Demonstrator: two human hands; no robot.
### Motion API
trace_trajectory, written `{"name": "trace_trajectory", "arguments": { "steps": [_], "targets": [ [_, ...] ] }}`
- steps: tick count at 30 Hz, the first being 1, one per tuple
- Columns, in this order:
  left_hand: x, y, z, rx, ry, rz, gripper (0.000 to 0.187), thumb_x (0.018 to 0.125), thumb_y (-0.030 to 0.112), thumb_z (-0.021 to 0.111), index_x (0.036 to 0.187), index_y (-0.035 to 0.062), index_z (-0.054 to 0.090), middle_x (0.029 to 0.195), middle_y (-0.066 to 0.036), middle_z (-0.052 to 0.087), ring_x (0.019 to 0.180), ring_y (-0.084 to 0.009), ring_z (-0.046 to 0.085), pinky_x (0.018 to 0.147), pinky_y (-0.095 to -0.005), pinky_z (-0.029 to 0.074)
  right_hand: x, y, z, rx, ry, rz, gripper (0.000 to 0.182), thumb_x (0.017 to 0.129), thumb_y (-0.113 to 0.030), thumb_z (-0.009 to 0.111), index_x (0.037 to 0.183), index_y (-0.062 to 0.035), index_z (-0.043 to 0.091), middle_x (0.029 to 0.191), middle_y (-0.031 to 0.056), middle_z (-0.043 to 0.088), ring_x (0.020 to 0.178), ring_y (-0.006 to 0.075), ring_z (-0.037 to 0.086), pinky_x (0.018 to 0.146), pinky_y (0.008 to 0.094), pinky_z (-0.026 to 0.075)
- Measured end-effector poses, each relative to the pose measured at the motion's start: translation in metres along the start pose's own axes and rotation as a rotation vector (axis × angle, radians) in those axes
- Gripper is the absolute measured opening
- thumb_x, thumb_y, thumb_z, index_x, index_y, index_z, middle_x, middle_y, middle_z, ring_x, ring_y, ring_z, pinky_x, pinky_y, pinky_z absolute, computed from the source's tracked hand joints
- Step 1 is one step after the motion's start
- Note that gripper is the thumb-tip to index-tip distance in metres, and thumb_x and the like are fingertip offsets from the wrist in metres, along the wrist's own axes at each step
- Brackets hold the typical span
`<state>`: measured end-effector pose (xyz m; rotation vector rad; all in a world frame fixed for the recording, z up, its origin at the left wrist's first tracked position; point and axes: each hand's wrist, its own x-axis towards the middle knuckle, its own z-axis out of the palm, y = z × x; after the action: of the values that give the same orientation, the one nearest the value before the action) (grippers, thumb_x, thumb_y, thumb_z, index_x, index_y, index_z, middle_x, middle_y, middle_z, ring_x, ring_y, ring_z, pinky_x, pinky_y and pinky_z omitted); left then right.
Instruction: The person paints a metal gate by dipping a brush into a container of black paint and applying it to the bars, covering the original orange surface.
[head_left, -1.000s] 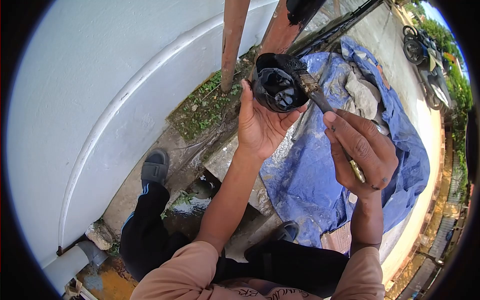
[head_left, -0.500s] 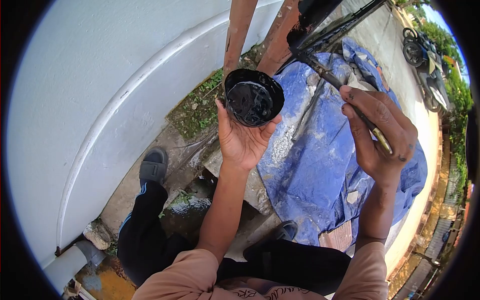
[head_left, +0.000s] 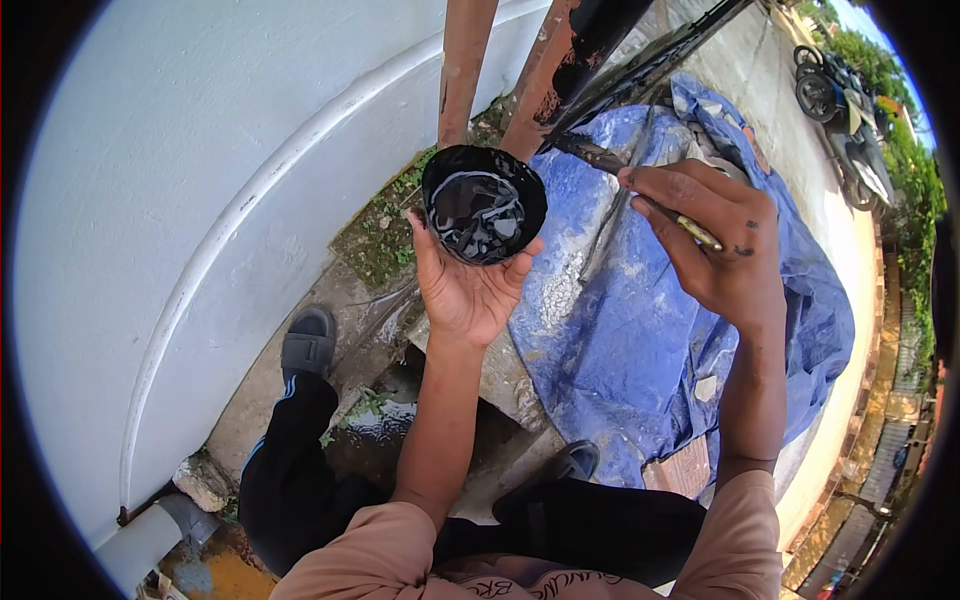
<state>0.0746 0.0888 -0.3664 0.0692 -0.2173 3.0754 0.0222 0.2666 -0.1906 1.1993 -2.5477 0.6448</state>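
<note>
My left hand (head_left: 465, 295) is closed round the lower part of a round cup (head_left: 535, 190) with black paint (head_left: 480, 215) in it. Between the fingers of my right hand (head_left: 720, 235) is a paintbrush (head_left: 668, 212), its dark head pointing up and left. The brush tip meets or nearly meets the lower part of a post (head_left: 570, 80), which is partly black and partly reddish-brown. Beside it stands a second reddish-brown post (head_left: 466, 70), just beyond the cup. Dark smudges mark my right hand.
A crumpled blue tarp (head_left: 620, 340) covers the ground at the right. The white wall (head_left: 200, 180) rises on the left, with a grey pipe (head_left: 150, 535) at its foot. A wet drain opening (head_left: 385, 430) lies between my feet. Parked motorcycles (head_left: 845, 125) stand far right.
My right hand has moved left and slightly down with the paintbrush, its head now lower along the post. The cup in my left hand has shifted slightly left.
</note>
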Motion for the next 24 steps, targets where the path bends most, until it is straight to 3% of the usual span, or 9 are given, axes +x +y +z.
{"name": "trace_trajectory", "arguments": {
  "steps": [3, 8, 11, 12, 15, 17, 19, 23, 24],
  "targets": [
    [-0.003, 0.002, 0.001, -0.015, 0.001, -0.019, 0.077, 0.091, 0.067, 0.053, 0.132, 0.0027, 0.056, 0.115, -0.024, 0.067, 0.093, -0.0408, 0.071, 0.077, -0.0421, 0.064, 0.008, 0.014, 0.012, -0.038, 0.033, -0.067, 0.023, 0.079, 0.002, 0.074, 0.099, -0.0068, 0.072, 0.088, 0.0102, 0.07, 0.076, 0.0285, 0.07, 0.063, 0.0353, 0.055],
    [-0.004, 0.001, 0.003, -0.014, -0.014, -0.026, 0.076, 0.091, 0.067, 0.053, 0.133, 0.0038, 0.056, 0.115, -0.024, 0.067, 0.094, -0.0406, 0.071, 0.078, -0.0419, 0.064, 0.014, -0.004, -0.039, -0.122, 0.29, -0.136, 0.022, 0.078, 0.004, 0.074, 0.099, -0.0029, 0.073, 0.087, 0.0119, 0.071, 0.072, 0.0244, 0.069, 0.064, 0.0305, 0.054],
    [-0.005, 0.001, 0.008, -0.022, -0.022, -0.03, 0.075, 0.091, 0.067, 0.054, 0.132, 0.004, 0.056, 0.116, -0.024, 0.067, 0.093, -0.0406, 0.071, 0.077, -0.042, 0.064, 0.009, -0.024, -0.042, -0.065, 0.03, -0.014, 0.025, 0.08, 0.006, 0.072, 0.104, -0.0004, 0.073, 0.094, 0.0126, 0.073, 0.077, 0.0227, 0.071, 0.065, 0.0312, 0.054],
    [-0.006, 0.001, 0.01, -0.024, -0.022, -0.03, 0.075, 0.091, 0.067, 0.054, 0.132, 0.004, 0.056, 0.116, -0.024, 0.067, 0.093, -0.0406, 0.071, 0.077, -0.042, 0.064, 0.013, -0.018, -0.03, -0.083, 0.055, -0.117, 0.025, 0.077, 0.003, 0.074, 0.101, -0.0037, 0.072, 0.087, 0.0121, 0.07, 0.072, 0.0275, 0.069, 0.062, 0.032, 0.054],
    [-0.006, 0.0, 0.014, -0.032, -0.017, -0.03, 0.075, 0.09, 0.067, 0.054, 0.132, 0.0039, 0.056, 0.115, -0.024, 0.067, 0.092, -0.0406, 0.071, 0.076, -0.042, 0.064, 0.028, -0.012, -0.022, -0.132, 0.08, -0.18, 0.027, 0.077, 0.003, 0.075, 0.102, -0.0041, 0.071, 0.087, 0.0124, 0.07, 0.072, 0.0291, 0.069, 0.062, 0.0332, 0.054],
    [-0.007, 0.0, 0.014, -0.045, -0.002, -0.022, 0.076, 0.09, 0.067, 0.054, 0.131, 0.0037, 0.057, 0.114, -0.024, 0.068, 0.091, -0.0408, 0.071, 0.076, -0.0421, 0.065, 0.038, -0.021, -0.041, -0.169, 0.183, -0.233, 0.019, 0.083, 0.003, 0.073, 0.102, 0.002, 0.072, 0.099, 0.0114, 0.074, 0.085, 0.0217, 0.072, 0.074, 0.0305, 0.056],
    [-0.008, -0.001, 0.015, -0.067, 0.018, -0.011, 0.076, 0.09, 0.068, 0.053, 0.131, 0.0033, 0.057, 0.114, -0.024, 0.068, 0.091, -0.041, 0.071, 0.075, -0.042, 0.065, 0.041, -0.039, -0.06, -0.3, 0.267, -0.21, 0.016, 0.084, 0.002, 0.072, 0.1, 0.0025, 0.072, 0.097, 0.0115, 0.075, 0.082, 0.0194, 0.072, 0.074, 0.029, 0.056],
    [-0.009, 0.004, 0.019, -0.073, -0.011, -0.013, 0.078, 0.091, 0.069, 0.051, 0.133, 0.0025, 0.055, 0.115, -0.025, 0.067, 0.092, -0.0416, 0.071, 0.075, -0.0421, 0.065, 0.037, -0.056, -0.046, -0.236, 0.128, -0.117, 0.015, 0.084, 0.002, 0.072, 0.1, 0.0021, 0.072, 0.093, 0.0121, 0.074, 0.081, 0.0183, 0.072, 0.072, 0.0269, 0.056],
    [-0.009, 0.006, 0.02, -0.078, -0.018, -0.017, 0.079, 0.091, 0.069, 0.051, 0.133, 0.0025, 0.054, 0.116, -0.025, 0.066, 0.092, -0.0417, 0.071, 0.075, -0.0426, 0.065, 0.039, -0.053, -0.031, -0.212, 0.102, -0.108, 0.016, 0.082, 0.0, 0.074, 0.099, -0.0013, 0.072, 0.091, 0.0118, 0.073, 0.077, 0.0219, 0.072, 0.068, 0.0285, 0.056]
  ]
}}
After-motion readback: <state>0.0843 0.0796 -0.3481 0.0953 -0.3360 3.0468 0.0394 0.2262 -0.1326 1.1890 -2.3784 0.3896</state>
